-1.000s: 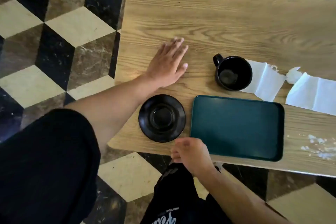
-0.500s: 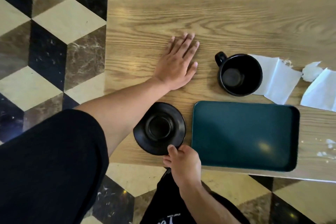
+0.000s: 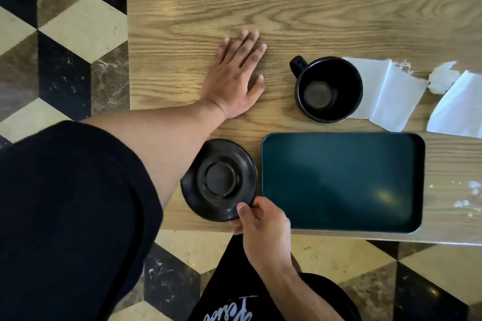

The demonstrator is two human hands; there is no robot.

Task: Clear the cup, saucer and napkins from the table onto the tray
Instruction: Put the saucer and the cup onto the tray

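Observation:
A black saucer (image 3: 217,180) lies at the table's near edge, just left of the dark green tray (image 3: 339,182). My right hand (image 3: 260,224) pinches the saucer's near right rim between thumb and fingers. My left hand (image 3: 234,78) rests flat on the wood, fingers spread, holding nothing. A black cup (image 3: 327,88) stands upright beyond the tray, its handle pointing far left. White napkins (image 3: 386,94) lie right of the cup, one partly under it, another napkin (image 3: 459,112) at the right edge. A crumpled scrap (image 3: 443,78) sits between them.
The wooden table (image 3: 287,2) ends at its left edge near my left forearm. Crumbs (image 3: 467,195) are scattered right of the tray. A tiled floor (image 3: 65,34) with a cube pattern lies to the left and below.
My right hand came up from the table's near edge and closed on the saucer's rim. The view has shifted closer to the table; my left hand stays flat.

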